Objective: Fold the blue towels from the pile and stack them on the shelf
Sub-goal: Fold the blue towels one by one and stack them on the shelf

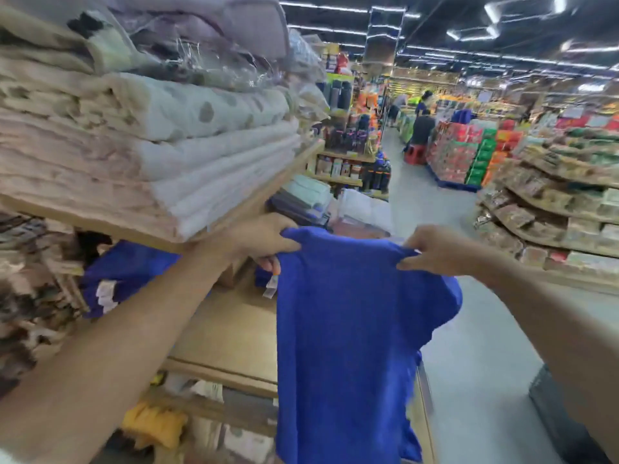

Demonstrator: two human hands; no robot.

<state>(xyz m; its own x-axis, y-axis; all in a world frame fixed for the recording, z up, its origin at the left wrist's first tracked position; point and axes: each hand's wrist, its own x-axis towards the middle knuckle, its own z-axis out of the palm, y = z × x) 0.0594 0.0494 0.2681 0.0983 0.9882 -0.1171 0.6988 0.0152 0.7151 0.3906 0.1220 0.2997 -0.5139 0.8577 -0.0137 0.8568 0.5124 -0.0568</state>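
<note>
The bright blue terry towel (351,329) hangs full-length in front of the bare wooden shelf (231,333), each top corner pinched by the left hand (268,241) and right hand (432,251), apparently opening the fold, which next needs the corners brought together.

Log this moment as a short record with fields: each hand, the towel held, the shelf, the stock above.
left hand: grips the top left corner of the blue towel
right hand: pinches the towel's top right edge
towel state: hangs spread between both hands, not yet folded; a label dangles at its left corner
wooden shelf: left of the towel; other blue towels lie at its far left
upper board: stacked pale linens, folded
</note>
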